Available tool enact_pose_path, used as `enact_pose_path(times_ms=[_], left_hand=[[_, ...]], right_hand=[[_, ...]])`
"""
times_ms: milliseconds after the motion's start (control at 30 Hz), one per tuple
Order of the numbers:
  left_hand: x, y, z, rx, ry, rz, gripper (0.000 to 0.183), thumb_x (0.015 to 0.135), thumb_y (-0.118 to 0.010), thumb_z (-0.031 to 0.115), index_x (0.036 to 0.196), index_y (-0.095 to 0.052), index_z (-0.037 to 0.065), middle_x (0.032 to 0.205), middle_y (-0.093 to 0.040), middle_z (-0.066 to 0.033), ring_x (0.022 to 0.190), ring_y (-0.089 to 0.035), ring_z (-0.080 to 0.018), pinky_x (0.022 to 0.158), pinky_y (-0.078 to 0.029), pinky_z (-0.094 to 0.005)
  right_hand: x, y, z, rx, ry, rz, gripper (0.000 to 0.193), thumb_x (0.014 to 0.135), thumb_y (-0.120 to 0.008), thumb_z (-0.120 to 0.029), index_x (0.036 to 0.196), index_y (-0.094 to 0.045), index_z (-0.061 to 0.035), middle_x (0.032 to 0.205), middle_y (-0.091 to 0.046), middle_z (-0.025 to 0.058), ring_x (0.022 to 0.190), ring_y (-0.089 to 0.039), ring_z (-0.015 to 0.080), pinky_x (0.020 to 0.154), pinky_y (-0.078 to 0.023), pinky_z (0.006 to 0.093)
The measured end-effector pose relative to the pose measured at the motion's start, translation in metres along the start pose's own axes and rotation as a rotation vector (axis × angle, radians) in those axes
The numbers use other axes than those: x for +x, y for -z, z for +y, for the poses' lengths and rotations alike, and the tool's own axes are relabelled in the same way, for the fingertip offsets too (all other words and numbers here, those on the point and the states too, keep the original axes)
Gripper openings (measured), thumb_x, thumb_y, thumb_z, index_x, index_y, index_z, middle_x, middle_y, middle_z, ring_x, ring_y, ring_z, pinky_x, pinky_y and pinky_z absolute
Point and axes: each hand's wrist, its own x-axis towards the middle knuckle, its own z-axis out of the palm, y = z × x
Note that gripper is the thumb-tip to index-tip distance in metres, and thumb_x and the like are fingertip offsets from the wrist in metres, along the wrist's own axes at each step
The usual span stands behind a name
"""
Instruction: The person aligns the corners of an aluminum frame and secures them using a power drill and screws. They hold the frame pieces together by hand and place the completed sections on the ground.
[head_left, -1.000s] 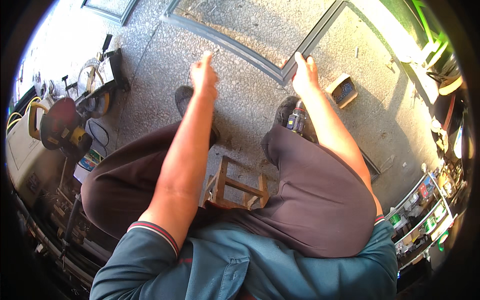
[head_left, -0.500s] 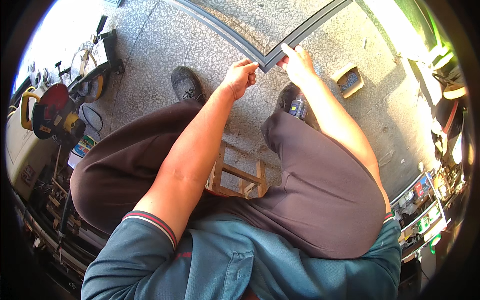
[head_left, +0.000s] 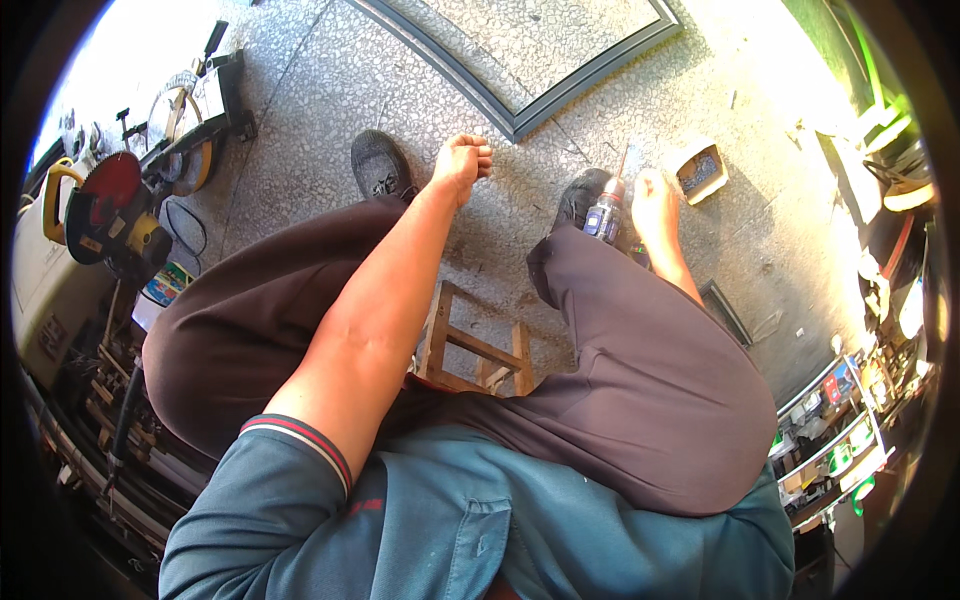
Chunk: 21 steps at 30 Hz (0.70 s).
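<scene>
My left hand (head_left: 462, 160) is curled into a fist above the speckled stone floor, just short of the corner of a dark grey frame (head_left: 515, 125), and nothing shows in it. My right hand (head_left: 652, 198) is down by my right shoe (head_left: 580, 195). Its fingers rest against a screwdriver with a clear blue handle (head_left: 604, 216), whose shaft points away from me. Whether that hand grips the screwdriver is hidden. I sit on a small wooden stool (head_left: 480, 350).
A small open box (head_left: 700, 170) lies on the floor just beyond my right hand. A mitre saw with a red blade guard (head_left: 110, 205) and other tools stand at the left. Racks of small coloured containers (head_left: 835, 450) line the right. My left shoe (head_left: 378, 165) is near the frame.
Both hands have left the frame's corner. The left drew back into a fist, and the right dropped to the screwdriver beside my right shoe.
</scene>
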Motion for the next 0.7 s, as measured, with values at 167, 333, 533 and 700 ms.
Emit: enact_pose_path(times_ms=[167, 333, 533, 700], left_hand=[[-0.024, -0.02, 0.012, -0.072, 0.031, -0.084, 0.033, 0.096, -0.044, -0.009, 0.129, -0.048, -0.009, 0.109, -0.068, -0.0188, 0.089, -0.072, -0.0264, 0.081, -0.064, -0.0359], [-0.024, -0.024, 0.015, -0.127, 0.05, -0.164, 0.017, 0.101, -0.05, -0.002, 0.117, -0.05, -0.006, 0.114, -0.069, -0.0231, 0.094, -0.073, -0.0272, 0.084, -0.065, -0.0363], [-0.027, -0.028, 0.01, -0.175, 0.069, -0.164, 0.006, 0.103, -0.055, 0.005, 0.103, -0.053, 0.0, 0.102, -0.071, -0.0178, 0.086, -0.073, -0.0231, 0.075, -0.065, -0.0339], [-0.026, -0.032, 0.006, -0.191, 0.096, -0.15, 0.009, 0.102, -0.063, 0.014, 0.097, -0.058, 0.007, 0.087, -0.068, -0.0056, 0.072, -0.065, -0.0131, 0.062, -0.059, -0.0264]], right_hand=[[-0.065, 0.023, -0.025, 0.161, -0.334, -0.426, 0.035, 0.085, -0.057, -0.003, 0.119, -0.064, -0.0013, 0.107, -0.07, 0.0265, 0.104, -0.068, 0.0404, 0.09, -0.052, 0.0447], [-0.083, 0.027, -0.043, 0.248, -0.287, -0.452, 0.034, 0.085, -0.061, -0.005, 0.119, -0.064, -0.0008, 0.106, -0.071, 0.0239, 0.103, -0.069, 0.0358, 0.089, -0.053, 0.0428], [-0.097, 0.041, -0.045, 0.199, -0.125, -0.319, 0.033, 0.086, -0.067, -0.008, 0.118, -0.065, -0.0004, 0.105, -0.072, 0.0208, 0.101, -0.07, 0.0302, 0.088, -0.053, 0.0405], [-0.083, 0.054, -0.046, 0.203, 0.027, -0.215, 0.033, 0.087, -0.071, -0.011, 0.118, -0.065, 0.0001, 0.104, -0.073, 0.0183, 0.099, -0.07, 0.0255, 0.087, -0.054, 0.0386]])
